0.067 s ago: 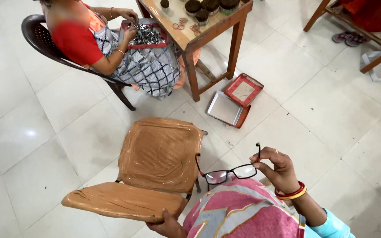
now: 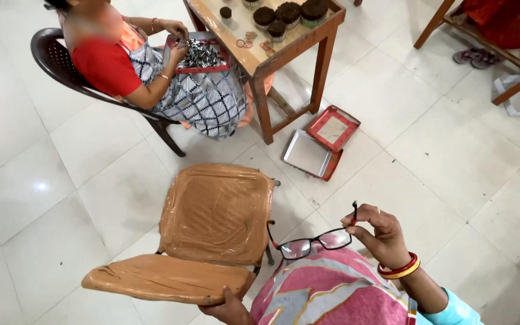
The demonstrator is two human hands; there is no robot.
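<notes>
My right hand (image 2: 375, 233) pinches one arm of a pair of black-framed glasses (image 2: 314, 242), held over my pink patterned clothing at the lower middle. My left hand (image 2: 227, 307) grips the lower edge of the backrest of an orange-brown plastic chair (image 2: 212, 216) that stands right in front of me. Red and yellow bangles circle my right wrist.
A person in a red top sits in a dark chair (image 2: 52, 57) at the upper left, hands over a red tray of small metal pieces (image 2: 203, 55). A wooden table (image 2: 272, 54) carries dark round cups. Two flat trays (image 2: 320, 144) lie on the tiled floor. More wooden furniture (image 2: 489, 42) stands upper right.
</notes>
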